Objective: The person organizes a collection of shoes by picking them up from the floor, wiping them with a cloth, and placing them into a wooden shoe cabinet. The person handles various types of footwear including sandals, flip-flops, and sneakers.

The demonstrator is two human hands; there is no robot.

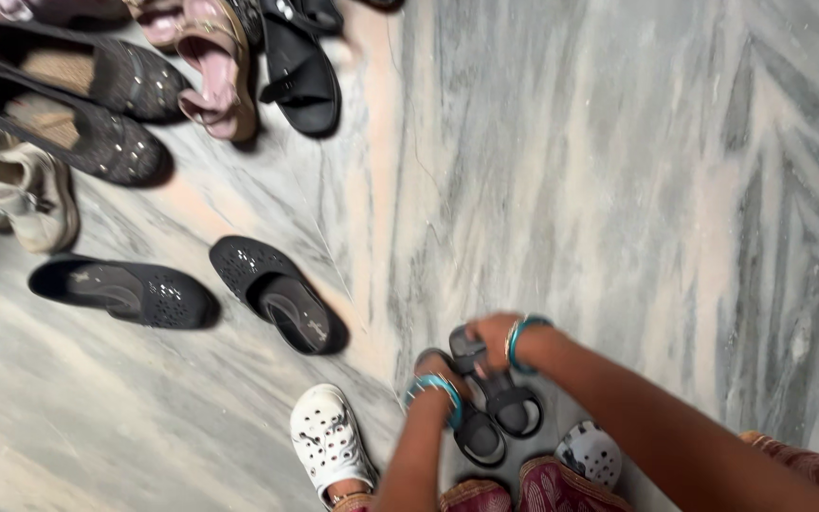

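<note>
Both hands (471, 356) on black sandals (497, 403), marble floor (618, 171).

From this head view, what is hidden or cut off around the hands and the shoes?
- Left hand: its palm and grip on the black sandals are hidden behind its own wrist.
- Right hand: fingertips are tucked behind a sandal strap.
- White clogs: the right one is mostly covered by the right forearm, and the picture's bottom edge crops the left one.
- Beige shoes: cut by the left edge.
- Pink sandals: cut by the top edge.

Hands (471, 356) partly hide black sandals (495, 403); top-left shoes (11, 9) cut off.
</note>
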